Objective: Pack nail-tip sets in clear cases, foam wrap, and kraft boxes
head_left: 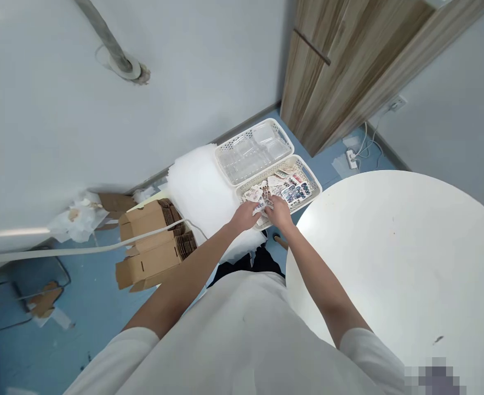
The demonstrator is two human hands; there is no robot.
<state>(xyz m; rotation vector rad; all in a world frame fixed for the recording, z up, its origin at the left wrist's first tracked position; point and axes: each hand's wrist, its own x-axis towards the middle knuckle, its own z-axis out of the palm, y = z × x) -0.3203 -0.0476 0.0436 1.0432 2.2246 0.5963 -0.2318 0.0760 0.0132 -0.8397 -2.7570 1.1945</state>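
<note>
A cream plastic basket [314,193] holds a loose heap of small printed cards [293,192], some with rows of dark blue oval shapes, others white or pinkish. Over its near left end, my left hand [245,215] pinches the edge of a small white printed card [260,207]. My right hand [280,212] is on the other side of the same card, with fingers closed at its edge. Both hands are low over the heap; the fingertips are small in view and partly hidden. What is printed on the card is too small to read.
Alongside stands a second basket [221,159] with clear plastic trays [254,148]. White foam sheets [200,186] and stacked flat cardboard boxes [151,241] lie to the left. A round white table [398,247] is at my right; a power strip [351,159] lies by the cabinet [348,60].
</note>
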